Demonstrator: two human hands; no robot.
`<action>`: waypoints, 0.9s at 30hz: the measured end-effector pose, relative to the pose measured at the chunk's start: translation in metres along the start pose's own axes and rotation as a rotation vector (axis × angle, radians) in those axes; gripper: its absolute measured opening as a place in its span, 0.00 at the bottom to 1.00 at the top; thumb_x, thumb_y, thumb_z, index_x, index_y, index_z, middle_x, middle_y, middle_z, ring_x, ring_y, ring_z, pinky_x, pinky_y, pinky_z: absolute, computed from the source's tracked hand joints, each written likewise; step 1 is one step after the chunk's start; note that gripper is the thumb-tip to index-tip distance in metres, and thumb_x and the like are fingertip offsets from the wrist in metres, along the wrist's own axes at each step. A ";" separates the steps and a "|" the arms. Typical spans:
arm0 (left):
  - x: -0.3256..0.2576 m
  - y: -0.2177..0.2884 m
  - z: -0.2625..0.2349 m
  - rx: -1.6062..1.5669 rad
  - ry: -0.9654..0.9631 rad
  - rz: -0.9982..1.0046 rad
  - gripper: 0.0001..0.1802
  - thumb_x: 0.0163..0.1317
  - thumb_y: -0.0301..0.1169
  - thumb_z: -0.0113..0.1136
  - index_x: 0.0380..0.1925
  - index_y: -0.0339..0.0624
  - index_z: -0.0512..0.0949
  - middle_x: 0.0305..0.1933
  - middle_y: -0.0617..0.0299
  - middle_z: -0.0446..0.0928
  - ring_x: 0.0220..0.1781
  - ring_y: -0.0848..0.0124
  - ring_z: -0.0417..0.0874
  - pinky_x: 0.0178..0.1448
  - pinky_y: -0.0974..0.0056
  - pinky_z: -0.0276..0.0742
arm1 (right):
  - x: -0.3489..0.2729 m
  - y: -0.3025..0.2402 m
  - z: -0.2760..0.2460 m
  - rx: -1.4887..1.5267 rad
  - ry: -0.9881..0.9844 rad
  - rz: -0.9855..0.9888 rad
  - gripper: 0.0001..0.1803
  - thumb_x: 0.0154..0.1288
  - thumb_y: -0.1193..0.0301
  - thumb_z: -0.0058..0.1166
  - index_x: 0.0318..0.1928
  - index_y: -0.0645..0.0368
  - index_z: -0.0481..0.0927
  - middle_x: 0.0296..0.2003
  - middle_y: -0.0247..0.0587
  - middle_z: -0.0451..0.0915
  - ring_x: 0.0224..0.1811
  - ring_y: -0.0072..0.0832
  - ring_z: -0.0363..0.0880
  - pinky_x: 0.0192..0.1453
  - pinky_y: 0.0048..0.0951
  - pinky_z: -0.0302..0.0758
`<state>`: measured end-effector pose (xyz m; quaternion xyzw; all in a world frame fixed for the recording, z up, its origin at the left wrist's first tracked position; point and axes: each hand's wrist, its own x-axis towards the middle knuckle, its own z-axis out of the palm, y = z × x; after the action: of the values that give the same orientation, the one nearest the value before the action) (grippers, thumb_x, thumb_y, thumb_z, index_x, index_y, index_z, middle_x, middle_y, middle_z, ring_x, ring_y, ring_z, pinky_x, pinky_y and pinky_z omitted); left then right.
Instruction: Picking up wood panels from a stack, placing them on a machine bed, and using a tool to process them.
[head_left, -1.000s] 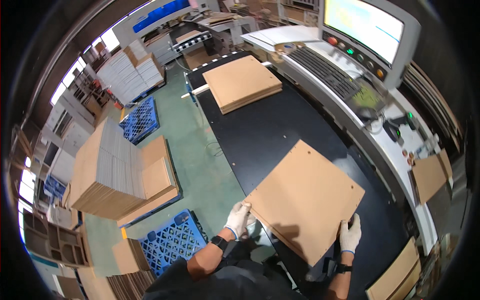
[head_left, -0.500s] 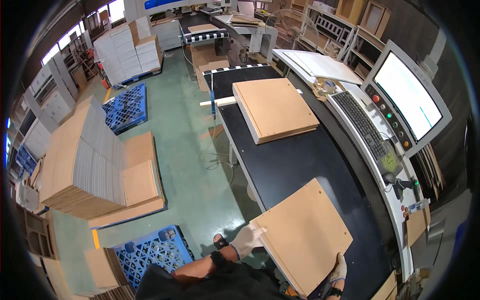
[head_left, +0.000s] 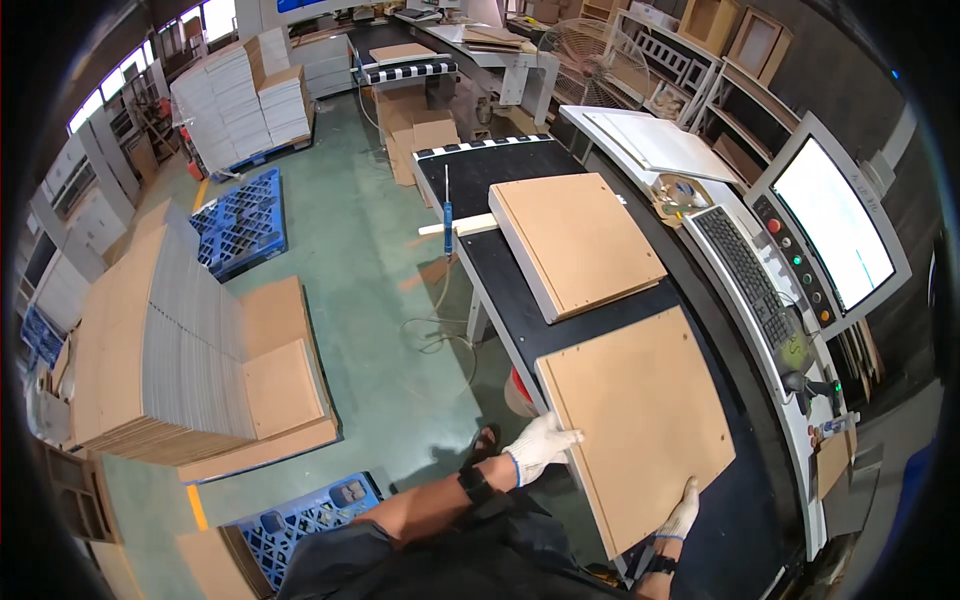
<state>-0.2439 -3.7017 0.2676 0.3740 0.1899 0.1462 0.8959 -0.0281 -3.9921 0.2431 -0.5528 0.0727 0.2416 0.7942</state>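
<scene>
A light brown rectangular board (head_left: 645,415) with a groove along one long side and small holes near its edges lies over the black table (head_left: 745,500). My left hand (head_left: 540,447), in a white knit glove, grips its left edge with the thumb on top. At the near right edge my gloved right hand (head_left: 682,510) holds it too, thumb on top and other fingers hidden below. Just beyond it, on the same table, rests a stack of similar boards (head_left: 580,240).
A console with a keyboard (head_left: 742,275) and a monitor (head_left: 835,225) runs along the right. At the left stands a tall stack of panels (head_left: 180,350) near blue pallets (head_left: 240,222). An air blow gun (head_left: 447,228) hangs at the table's left edge.
Both hands have carried the board forward and slightly right, closer to the stack, and it has turned a little. My view has shifted somewhat as well.
</scene>
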 end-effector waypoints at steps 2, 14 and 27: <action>0.014 0.026 -0.004 0.080 -0.003 -0.096 0.26 0.72 0.28 0.62 0.68 0.43 0.71 0.60 0.65 0.80 0.58 0.71 0.81 0.56 0.57 0.83 | 0.034 0.003 0.025 -0.054 0.001 -0.070 0.29 0.82 0.54 0.45 0.67 0.69 0.71 0.57 0.52 0.82 0.53 0.44 0.86 0.56 0.44 0.87; 0.182 0.144 -0.115 0.476 0.142 -0.166 0.25 0.71 0.43 0.64 0.57 0.35 0.79 0.48 0.54 0.84 0.43 0.64 0.87 0.43 0.58 0.87 | 0.191 0.068 0.230 -0.072 0.066 -0.211 0.28 0.80 0.56 0.52 0.64 0.69 0.75 0.56 0.46 0.83 0.53 0.37 0.85 0.56 0.37 0.84; 0.241 0.240 -0.162 1.463 0.464 0.052 0.34 0.72 0.59 0.54 0.40 0.31 0.78 0.38 0.33 0.83 0.45 0.35 0.84 0.49 0.39 0.77 | 0.242 0.017 0.355 -0.965 -0.208 -0.133 0.34 0.77 0.44 0.50 0.55 0.68 0.79 0.33 0.49 0.87 0.27 0.38 0.87 0.28 0.36 0.80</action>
<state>-0.1322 -3.3425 0.2812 0.8356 0.4125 0.0791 0.3540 0.1212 -3.5896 0.2702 -0.8338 -0.1626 0.2503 0.4645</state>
